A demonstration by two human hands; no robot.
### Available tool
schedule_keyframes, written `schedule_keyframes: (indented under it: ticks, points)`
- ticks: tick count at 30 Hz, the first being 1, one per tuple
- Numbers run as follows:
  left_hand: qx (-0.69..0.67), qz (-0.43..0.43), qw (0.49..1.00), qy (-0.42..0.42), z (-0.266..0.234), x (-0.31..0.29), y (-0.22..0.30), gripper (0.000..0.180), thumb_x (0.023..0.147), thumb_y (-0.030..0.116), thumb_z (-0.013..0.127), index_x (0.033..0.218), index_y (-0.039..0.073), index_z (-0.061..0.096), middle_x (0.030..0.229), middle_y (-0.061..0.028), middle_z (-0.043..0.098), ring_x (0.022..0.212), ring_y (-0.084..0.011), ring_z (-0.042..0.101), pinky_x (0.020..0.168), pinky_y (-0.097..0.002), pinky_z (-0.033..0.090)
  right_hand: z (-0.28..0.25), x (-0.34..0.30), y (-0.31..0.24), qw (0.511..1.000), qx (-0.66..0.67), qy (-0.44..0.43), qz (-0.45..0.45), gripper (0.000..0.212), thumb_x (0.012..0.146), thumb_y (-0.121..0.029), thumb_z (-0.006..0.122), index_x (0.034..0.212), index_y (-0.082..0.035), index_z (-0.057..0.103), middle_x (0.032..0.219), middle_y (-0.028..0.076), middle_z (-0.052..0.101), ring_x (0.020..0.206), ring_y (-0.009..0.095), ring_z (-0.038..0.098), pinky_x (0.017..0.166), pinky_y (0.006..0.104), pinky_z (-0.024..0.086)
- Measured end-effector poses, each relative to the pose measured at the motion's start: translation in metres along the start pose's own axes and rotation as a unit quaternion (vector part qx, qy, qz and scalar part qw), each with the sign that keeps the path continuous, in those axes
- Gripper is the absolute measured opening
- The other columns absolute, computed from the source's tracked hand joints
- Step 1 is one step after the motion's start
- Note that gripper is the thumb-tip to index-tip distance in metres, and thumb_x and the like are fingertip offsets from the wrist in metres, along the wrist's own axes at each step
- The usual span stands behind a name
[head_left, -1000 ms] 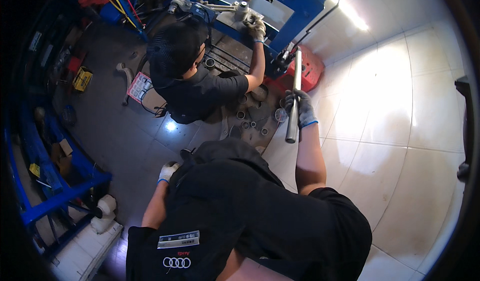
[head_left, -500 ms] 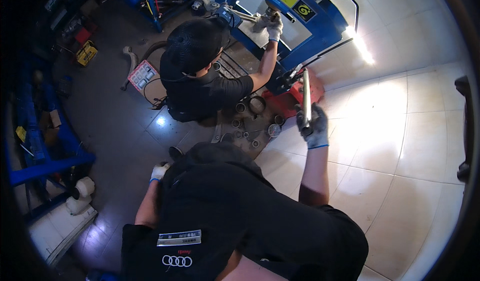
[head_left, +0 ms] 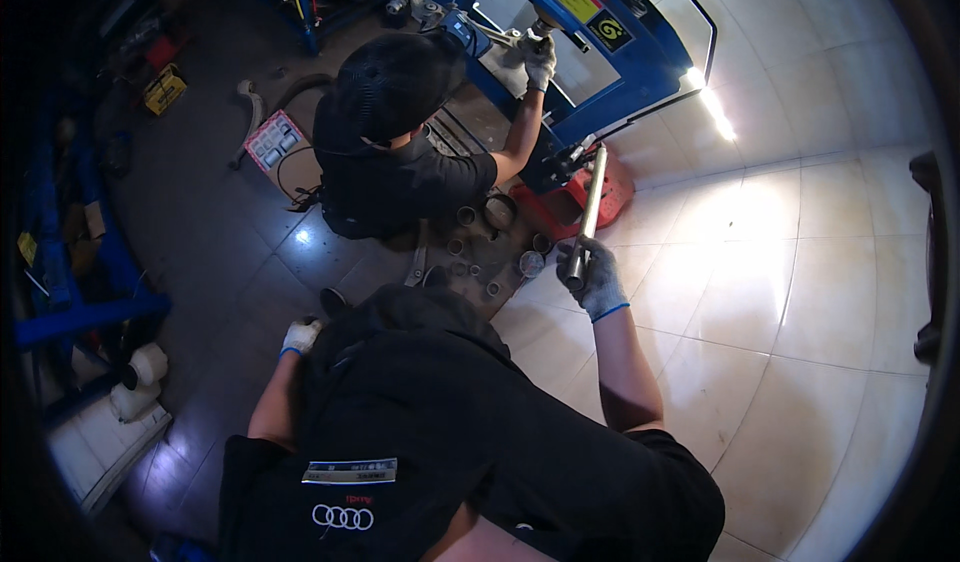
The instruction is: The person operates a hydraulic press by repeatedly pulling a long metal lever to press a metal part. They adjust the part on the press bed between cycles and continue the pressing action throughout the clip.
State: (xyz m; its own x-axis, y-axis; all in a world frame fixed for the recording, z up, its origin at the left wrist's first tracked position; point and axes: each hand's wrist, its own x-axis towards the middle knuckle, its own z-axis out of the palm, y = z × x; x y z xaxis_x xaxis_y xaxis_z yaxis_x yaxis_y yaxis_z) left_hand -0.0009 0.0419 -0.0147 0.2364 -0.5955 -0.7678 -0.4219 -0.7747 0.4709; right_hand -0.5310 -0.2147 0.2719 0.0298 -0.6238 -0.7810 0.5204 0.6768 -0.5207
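My right hand (head_left: 594, 280), in a grey-and-dark work glove, is closed around the near end of a long metal pipe (head_left: 594, 202). The pipe slants away from me, and its far end reaches the black fitting (head_left: 556, 166) beside the blue press frame (head_left: 618, 80). My left hand (head_left: 302, 336), in a pale glove, rests against my dark-clothed leg. Its fingers are too small and partly hidden to make out. Ahead of me a crouching person holds a gloved hand (head_left: 539, 62) at the press, by a metal suspension arm (head_left: 490, 32).
Several metal rings (head_left: 499, 211) lie on the floor between us. A red tool-like housing (head_left: 600, 194) stands by the press. Left of the person are an open parts box (head_left: 274, 144) and a curved metal arm (head_left: 247, 120). A tiled wall (head_left: 760, 292) rises at right.
My right hand has moved left and slightly down, swinging the near end of the pipe with it. The whole view has shifted slightly. My left hand stays by my leg.
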Motion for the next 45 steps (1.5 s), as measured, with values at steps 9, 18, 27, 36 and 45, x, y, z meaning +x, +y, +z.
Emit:
schedule_keyframes:
  ticks: [9, 18, 27, 36, 45]
  points:
    - [0.02, 0.0, 1.0, 0.01, -0.002, -0.006, 0.011, 0.047, 0.09, 0.039, 0.059, 0.12, 0.005, 0.069, 0.122, -0.023, 0.067, 0.119, -0.0369, 0.062, 0.099, -0.0438, 0.048, 0.001, -0.021, -0.001, 0.993, -0.116, -0.004, 0.016, 0.025, 0.097, -0.035, 0.058, 0.111, -0.015, 0.053, 0.102, 0.016, 0.066, 0.077, 0.029, 0.064, 0.064, 0.043, 0.055]
    - [0.008, -0.001, 0.999, 0.042, 0.004, -0.005, -0.002, 0.048, 0.091, 0.039, 0.059, 0.121, 0.003, 0.068, 0.121, -0.0239, 0.067, 0.116, -0.0382, 0.063, 0.098, -0.0441, 0.049, 0.009, -0.012, 0.01, 0.99, -0.134, 0.023, -0.023, 0.028, 0.095, -0.033, 0.062, 0.115, -0.015, 0.055, 0.097, 0.014, 0.065, 0.075, 0.026, 0.065, 0.063, 0.0429, 0.057]
    - [0.048, -0.023, 0.998, 0.037, 0.004, 0.002, -0.006, 0.055, 0.09, 0.047, 0.057, 0.121, 0.003, 0.068, 0.121, -0.0264, 0.066, 0.118, -0.041, 0.061, 0.1, -0.0464, 0.048, -0.048, 0.056, 0.07, 0.919, -0.378, 0.112, -0.022, 0.025, 0.093, -0.026, 0.064, 0.105, -0.007, 0.055, 0.076, 0.01, 0.062, 0.06, 0.024, 0.063, 0.052, 0.0433, 0.059]
    - [0.076, -0.034, 0.996, 0.011, -0.008, 0.006, -0.004, 0.051, 0.092, 0.041, 0.058, 0.126, 0.003, 0.065, 0.131, -0.0247, 0.062, 0.124, -0.0395, 0.057, 0.105, -0.0433, 0.045, -0.058, 0.122, 0.139, 0.994, 0.005, -0.009, 0.106, 0.039, 0.094, -0.04, 0.065, 0.115, -0.007, 0.063, 0.089, 0.008, 0.065, 0.083, 0.024, 0.064, 0.081, 0.0402, 0.053]
    - [0.029, -0.006, 1.0, 0.009, -0.011, 0.002, -0.002, 0.049, 0.089, 0.037, 0.061, 0.123, 0.002, 0.067, 0.124, -0.0246, 0.066, 0.12, -0.0405, 0.06, 0.101, -0.0436, 0.047, -0.003, -0.012, -0.009, 0.912, 0.204, -0.326, -0.139, 0.056, 0.093, -0.06, 0.053, 0.121, -0.013, 0.061, 0.066, -0.009, 0.041, 0.056, 0.007, 0.044, 0.055, 0.0264, 0.042]
